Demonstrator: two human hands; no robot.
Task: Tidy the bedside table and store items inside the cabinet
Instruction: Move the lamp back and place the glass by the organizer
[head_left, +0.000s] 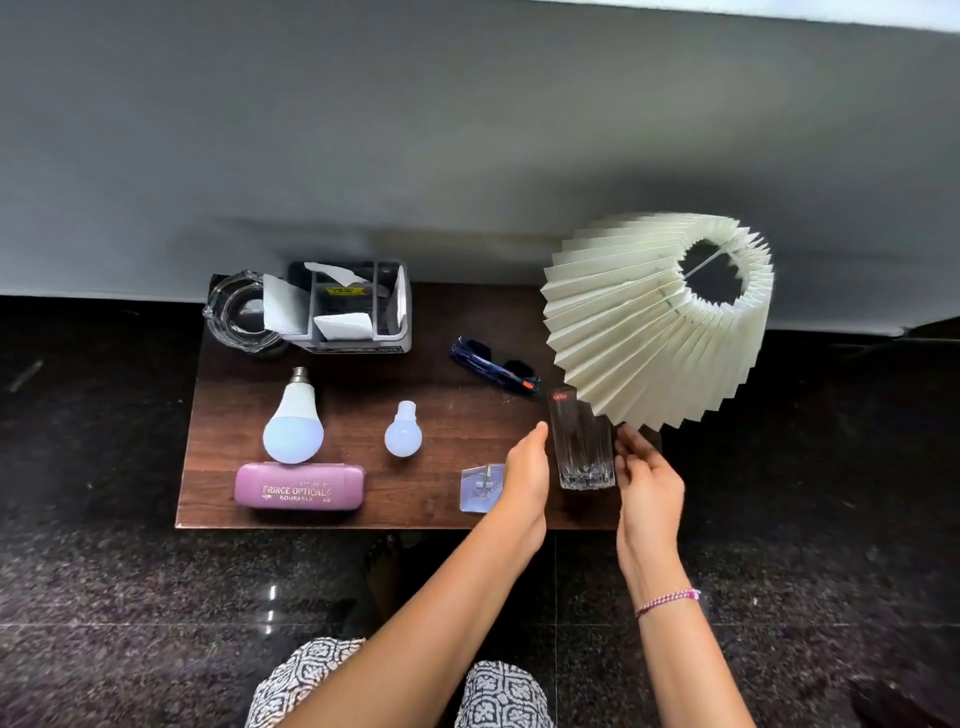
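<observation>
Glass tumbler (582, 447) stands upright near the table's (363, 384) front right, between your two hands.
Your left hand (527, 467), fingers straight, lies just beside its left wall, holding nothing; your right hand (647, 480), fingers loosely bent, sits at its right wall, and you cannot tell if it touches. Judge the tumbler rigid, slick, breakable, heavy at its thick base: take it round the ribbed middle, minding the lampshade (639, 332) overhanging just behind.
</observation>
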